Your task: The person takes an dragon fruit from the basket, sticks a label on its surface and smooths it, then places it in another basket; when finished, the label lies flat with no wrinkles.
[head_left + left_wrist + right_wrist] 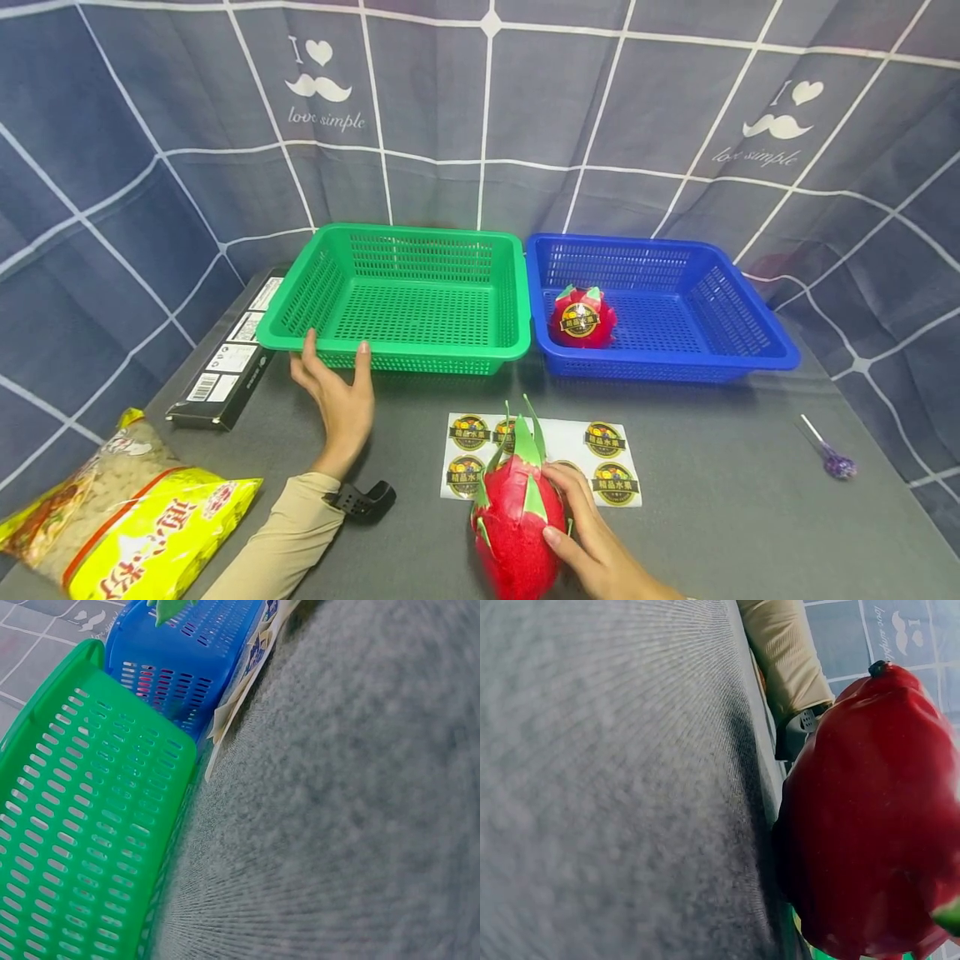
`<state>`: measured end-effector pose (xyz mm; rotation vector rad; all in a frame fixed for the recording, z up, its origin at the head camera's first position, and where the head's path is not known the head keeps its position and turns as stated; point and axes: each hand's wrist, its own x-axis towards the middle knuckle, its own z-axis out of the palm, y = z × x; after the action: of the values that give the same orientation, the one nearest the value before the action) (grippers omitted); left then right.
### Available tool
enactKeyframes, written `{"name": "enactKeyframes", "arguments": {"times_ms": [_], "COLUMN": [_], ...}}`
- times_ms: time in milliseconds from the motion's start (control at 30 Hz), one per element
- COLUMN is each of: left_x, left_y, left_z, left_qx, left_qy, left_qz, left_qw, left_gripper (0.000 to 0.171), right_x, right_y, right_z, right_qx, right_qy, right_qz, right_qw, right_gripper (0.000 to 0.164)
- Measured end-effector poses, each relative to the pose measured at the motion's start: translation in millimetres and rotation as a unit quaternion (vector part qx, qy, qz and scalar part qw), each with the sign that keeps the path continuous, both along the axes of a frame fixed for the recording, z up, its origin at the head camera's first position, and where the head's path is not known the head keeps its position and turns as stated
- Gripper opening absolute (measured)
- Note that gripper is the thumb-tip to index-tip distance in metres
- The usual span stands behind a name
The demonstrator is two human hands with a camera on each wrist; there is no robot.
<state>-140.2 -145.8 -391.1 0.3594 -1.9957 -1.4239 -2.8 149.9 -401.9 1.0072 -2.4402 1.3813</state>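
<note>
A red dragon fruit [517,533] with green leaf tips is at the front middle, its top overlapping the sticker sheet [542,429]. My right hand [600,542] holds it from the right side, thumb and fingertips on its skin. It fills much of the right wrist view as a smooth red body [870,817]. At the front left of the green basket [393,361], my left hand [341,408] touches the rim with spread fingers and thumb. The left wrist view shows the basket's slotted wall [90,817] but no fingers.
A blue basket [637,369] stands right of the green one, holding a smaller dragon fruit [583,321] with a black-gold sticker. A black-and-white box [228,367] and a yellow food bag [142,517] lie left. A purple lollipop [836,462] lies right. A checked curtain [427,100] hangs behind.
</note>
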Motion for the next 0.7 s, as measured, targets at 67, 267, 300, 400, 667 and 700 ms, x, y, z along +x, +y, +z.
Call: {"name": "enactKeyframes", "arguments": {"times_ms": [67,267,300,400,667,700], "left_x": [0.9,4.9,5.9,9.4,23.5,25.1], "left_y": [0,5,7,14,34,36], "left_z": [0.4,0.3,0.4,1.7,4.9,4.2], "left_qx": [0.001,-0.019,-0.028,-0.052,-0.129,-0.150], "left_qy": [-0.001,0.028,0.041,0.080,0.125,0.115], "left_qz": [-0.002,-0.002,0.000,-0.002,-0.163,-0.199], "left_qw": [1.0000,0.9994,0.9988,0.9954,0.9702,0.9616], "left_gripper": [0.073,0.067,0.063,0.050,0.016,0.016], "right_x": [-0.8,-1.5,-2.2,-6.8,-29.1,-31.8], "right_y": [0,1,2,7,29,32], "right_z": [-0.4,2.2,3.0,4.5,5.2,5.1], "right_qx": [-0.026,-0.075,-0.087,-0.125,-0.226,-0.233], "right_qy": [-0.003,-0.074,-0.084,-0.097,-0.111,-0.118], "right_qz": [0.012,-0.027,-0.038,-0.067,-0.165,-0.182], "right_qw": [1.000,0.994,0.992,0.985,0.953,0.948], "right_gripper": [0.058,0.049,0.047,0.040,0.029,0.029]}}
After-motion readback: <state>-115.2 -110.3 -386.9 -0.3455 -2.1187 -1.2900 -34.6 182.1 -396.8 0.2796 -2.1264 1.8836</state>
